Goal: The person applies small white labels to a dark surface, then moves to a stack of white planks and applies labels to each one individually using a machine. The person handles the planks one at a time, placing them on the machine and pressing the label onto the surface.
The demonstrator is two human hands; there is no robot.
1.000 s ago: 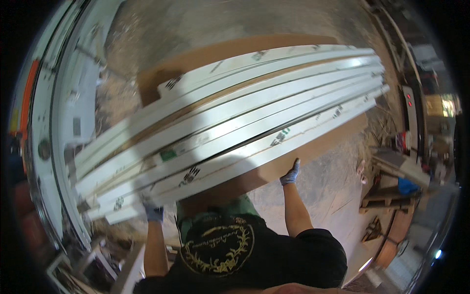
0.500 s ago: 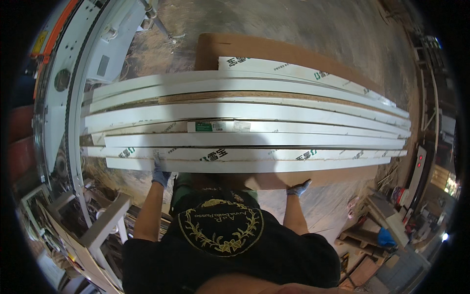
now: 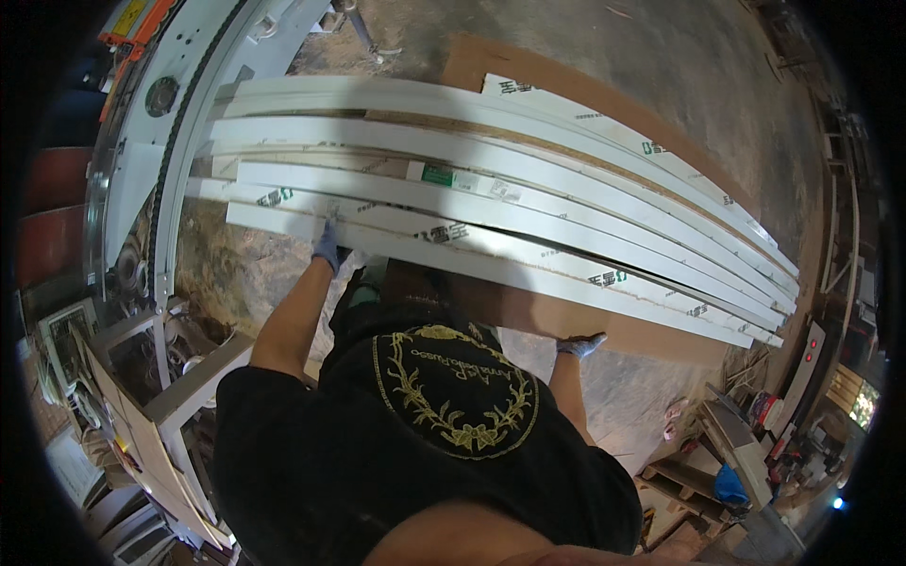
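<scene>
Several long white strips of board (image 3: 453,247), some with green and black print, lie side by side across a brown sheet (image 3: 538,318) in front of me. My left hand (image 3: 329,247), in a grey-blue glove, is closed at the near edge of the closest strip, with a finger reaching over its top. Its other fingers are partly hidden. Farther right, my right hand (image 3: 581,345), gloved alike, grips the near edge of the brown sheet. The thumb shows along the edge, and the remaining fingers are out of sight underneath. A green-and-white label (image 3: 462,179) sits among the strips.
On the left stands a pale machine frame (image 3: 179,141) with a dark chain, close to the strips' left ends. A grey metal frame (image 3: 198,387) is near my left elbow. Wooden pallets (image 3: 684,481) and scrap lie at lower right. Dust covers the concrete floor (image 3: 651,57).
The strips and brown sheet now slant, left ends farther away and right ends nearer. The surroundings have shifted in the view too. Both hands keep their places along the near edges.
</scene>
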